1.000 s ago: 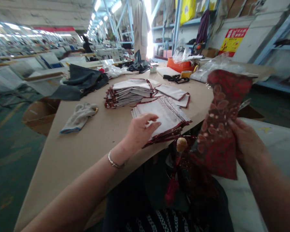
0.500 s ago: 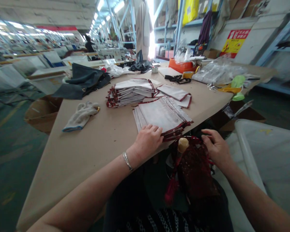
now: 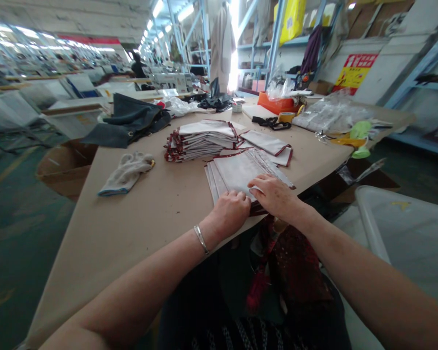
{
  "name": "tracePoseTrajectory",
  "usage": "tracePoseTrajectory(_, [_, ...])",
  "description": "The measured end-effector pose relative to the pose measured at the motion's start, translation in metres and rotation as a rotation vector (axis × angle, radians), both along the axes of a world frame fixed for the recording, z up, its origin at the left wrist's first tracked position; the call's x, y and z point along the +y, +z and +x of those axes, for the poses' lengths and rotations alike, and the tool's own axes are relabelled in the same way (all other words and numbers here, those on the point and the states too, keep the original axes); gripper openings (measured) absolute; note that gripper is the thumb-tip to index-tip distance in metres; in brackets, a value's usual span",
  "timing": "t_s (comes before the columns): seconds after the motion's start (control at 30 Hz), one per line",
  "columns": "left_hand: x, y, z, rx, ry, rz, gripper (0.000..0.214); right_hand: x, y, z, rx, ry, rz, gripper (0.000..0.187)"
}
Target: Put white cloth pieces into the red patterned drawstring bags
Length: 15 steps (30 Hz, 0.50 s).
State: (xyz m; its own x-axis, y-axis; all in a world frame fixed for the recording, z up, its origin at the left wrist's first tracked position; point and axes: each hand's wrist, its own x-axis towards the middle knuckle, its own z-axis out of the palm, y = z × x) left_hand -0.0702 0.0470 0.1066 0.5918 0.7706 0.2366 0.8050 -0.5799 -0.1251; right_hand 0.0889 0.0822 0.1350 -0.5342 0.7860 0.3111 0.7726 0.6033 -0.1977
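Knuckles up and fingers close together, the left hand (image 3: 230, 213) rests at the near edge of a low pile of flat white fabric pieces with dark red edging (image 3: 237, 170); I can't tell from here whether it grips them. A silvery metal bracelet (image 3: 201, 239) circles that wrist. Just beside it, the right hand (image 3: 275, 195) lies on the pile, fingers bent and thumb near the index finger; whether they pinch the cloth I can't make out.

With the pile as the clock's centre and twelve pointing away from the person, it sits by the near edge of a table covered in brown paper (image 3: 142, 228). A taller stack of folded white pieces with dark red edges (image 3: 206, 130) stands at eleven, and loose folded white pieces with red trim (image 3: 265, 142) lie at one. Nine o'clock holds an off-white knitted glove with a blue cuff (image 3: 126, 174); ten, a heap of dark grey cloth (image 3: 138, 116). Farther off at one sits an orange tray (image 3: 275, 104). Below the table, at five, hangs dark red patterned cloth (image 3: 299, 267).
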Motion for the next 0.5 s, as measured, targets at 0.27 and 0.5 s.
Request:
tracePoseTrajectory(0.27, [0.008,0.007,-0.006,-0.11,0.067,-0.004,0.019,-0.001,-0.006,0.005,-0.103,0.056,0.011,0.021])
tracePoseTrajectory(0.5, [-0.008,0.027,-0.021,-0.255,0.173,0.086,0.018,0.015,0.016,-0.004,-0.27,-0.197,0.171,0.03])
